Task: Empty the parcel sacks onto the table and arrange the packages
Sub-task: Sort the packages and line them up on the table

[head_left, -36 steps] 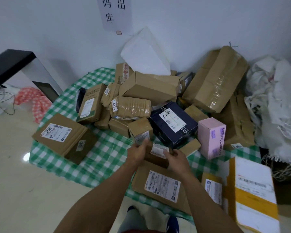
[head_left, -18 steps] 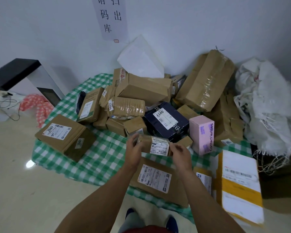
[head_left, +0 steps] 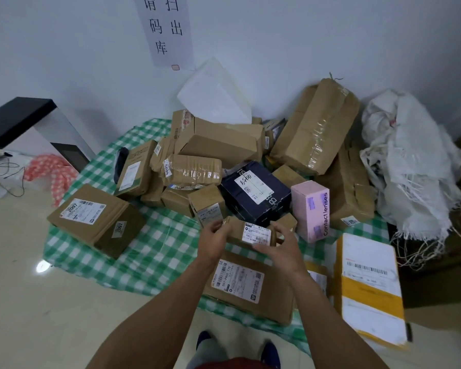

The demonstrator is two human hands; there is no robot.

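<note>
Brown cardboard parcel with a white label [head_left: 250, 231], pinched endwise between left grip [head_left: 214, 237] and right grip [head_left: 280, 246], could slip and topple the upright pink contact-lens box [head_left: 310, 209] just beside it.

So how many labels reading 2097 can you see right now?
2. Both are on the brown box at the table's left edge: a large label on its top face, a small label on its side face. Others may be hidden in the pile.
</note>
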